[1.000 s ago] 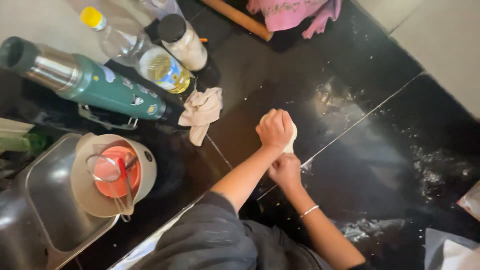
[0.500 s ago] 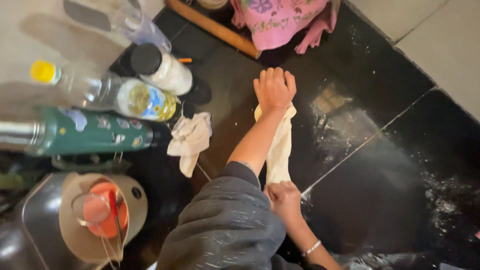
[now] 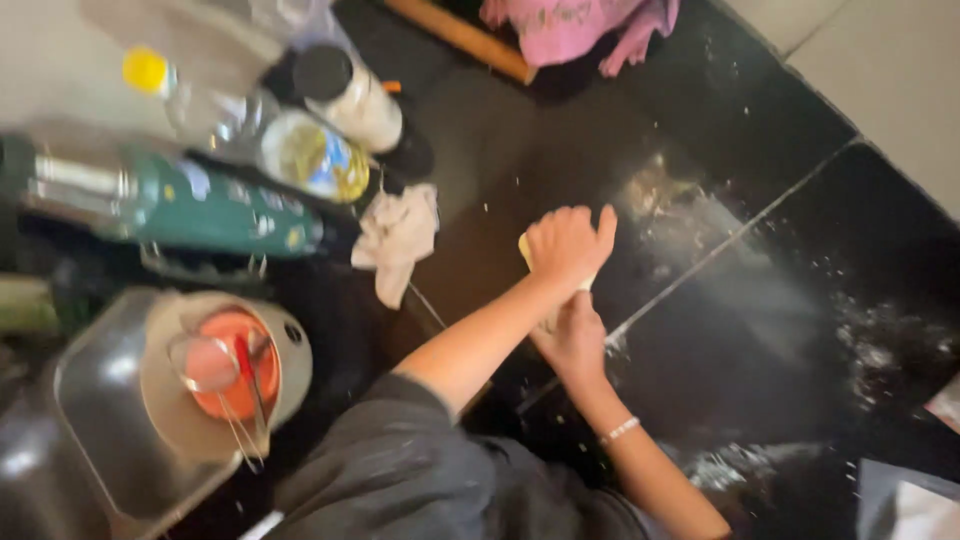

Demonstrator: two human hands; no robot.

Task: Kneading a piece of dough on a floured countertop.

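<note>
In the head view we see our two hands pressed together on a piece of pale dough (image 3: 527, 250) that lies on the black tabletop (image 3: 760, 330), a little right of the centre. Our left hand (image 3: 566, 243) sits on top of the dough; its fingers (image 3: 604, 222) are curled down over it and the thumb points to about 1 o'clock. Our right hand (image 3: 574, 335) is just below, at 6 o'clock from the left one, and touches its wrist; its fingers are folded under and mostly hidden, so we cannot tell how far they are closed. Only a small yellow-white edge of the dough shows, at 9 o'clock from the left hand.

A crumpled white cloth (image 3: 398, 240) lies near, at 9 o'clock from the hands. Further to 10 o'clock lie a green flask (image 3: 190, 215), a clear bottle with a yellow cap (image 3: 240, 130) and a white jar with a black lid (image 3: 350, 95). At 12 o'clock we see a wooden rolling pin (image 3: 460, 38) and a pink cloth (image 3: 580, 25). At 8 o'clock a steel sink (image 3: 90, 400) holds a bowl with a red strainer (image 3: 230, 365). White flour (image 3: 880, 350) is scattered at 3 o'clock.
</note>
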